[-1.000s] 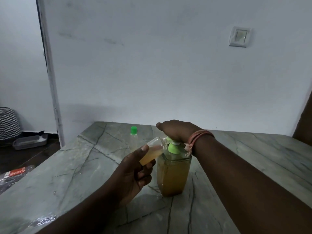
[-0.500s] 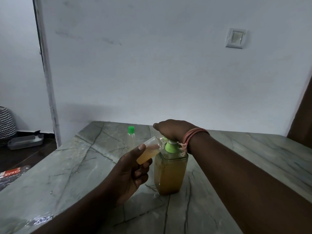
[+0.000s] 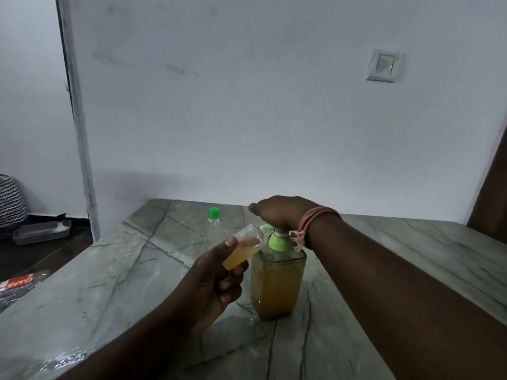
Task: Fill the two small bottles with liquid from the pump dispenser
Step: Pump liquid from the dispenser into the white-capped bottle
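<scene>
A square clear pump dispenser (image 3: 277,286) with amber liquid and a green collar stands on the marble table (image 3: 137,270). My right hand (image 3: 282,212) lies palm down on the pump head, covering it. My left hand (image 3: 214,281) holds a small clear bottle (image 3: 242,252) tilted, its mouth at the spout, its lower half amber with liquid. A second small clear bottle (image 3: 213,219) with a green cap stands farther back on the table, to the left.
A white wall with a light switch (image 3: 382,65) rises right behind the table. Left of the table, on the dark floor, lie a grey tray (image 3: 41,231), a patterned basket (image 3: 11,201) and a plastic packet (image 3: 22,283). Water drops glisten near the table's front left edge.
The pump head has risen a little under my right hand, showing white stem above the green collar. My left hand keeps the small bottle at the spout. The view has shifted slightly.
</scene>
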`<action>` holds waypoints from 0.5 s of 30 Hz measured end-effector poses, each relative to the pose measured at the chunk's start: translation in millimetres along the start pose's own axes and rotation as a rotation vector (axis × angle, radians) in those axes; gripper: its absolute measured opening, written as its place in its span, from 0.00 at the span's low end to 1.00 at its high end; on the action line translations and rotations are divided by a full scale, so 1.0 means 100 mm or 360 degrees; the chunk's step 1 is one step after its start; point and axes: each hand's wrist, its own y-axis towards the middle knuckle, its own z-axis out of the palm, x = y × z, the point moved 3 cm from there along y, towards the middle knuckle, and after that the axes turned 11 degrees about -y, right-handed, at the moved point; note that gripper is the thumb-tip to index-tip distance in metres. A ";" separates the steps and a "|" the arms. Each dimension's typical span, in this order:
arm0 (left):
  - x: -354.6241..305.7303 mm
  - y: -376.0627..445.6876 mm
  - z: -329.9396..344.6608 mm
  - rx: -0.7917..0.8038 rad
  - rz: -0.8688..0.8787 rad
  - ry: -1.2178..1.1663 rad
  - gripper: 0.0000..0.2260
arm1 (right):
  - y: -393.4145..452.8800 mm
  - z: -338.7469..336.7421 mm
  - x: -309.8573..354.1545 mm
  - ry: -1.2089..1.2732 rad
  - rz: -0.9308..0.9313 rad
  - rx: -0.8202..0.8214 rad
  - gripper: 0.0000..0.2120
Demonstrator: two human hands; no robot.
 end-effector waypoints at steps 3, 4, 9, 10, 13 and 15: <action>-0.01 0.00 0.01 0.0010 0.0008 -0.0018 0.23 | 0.00 -0.03 -0.02 -0.0053 0.0004 -0.0099 0.26; -0.02 0.00 0.02 0.0029 0.0003 0.0000 0.23 | 0.00 -0.02 -0.04 0.0026 0.0003 -0.0139 0.26; 0.00 -0.01 -0.01 0.0002 -0.0002 -0.0022 0.35 | 0.01 0.06 -0.07 0.0161 -0.0007 -0.0109 0.21; 0.00 -0.01 -0.02 -0.0009 0.0002 -0.0029 0.37 | 0.00 0.06 -0.06 0.0150 -0.0011 -0.0102 0.21; 0.01 -0.01 -0.03 0.0021 -0.0002 -0.0010 0.27 | -0.06 0.02 -0.01 0.0098 0.0007 -0.0049 0.20; 0.01 0.00 -0.02 0.0024 -0.0001 -0.0007 0.22 | -0.05 0.00 0.00 0.0045 0.0009 0.0008 0.20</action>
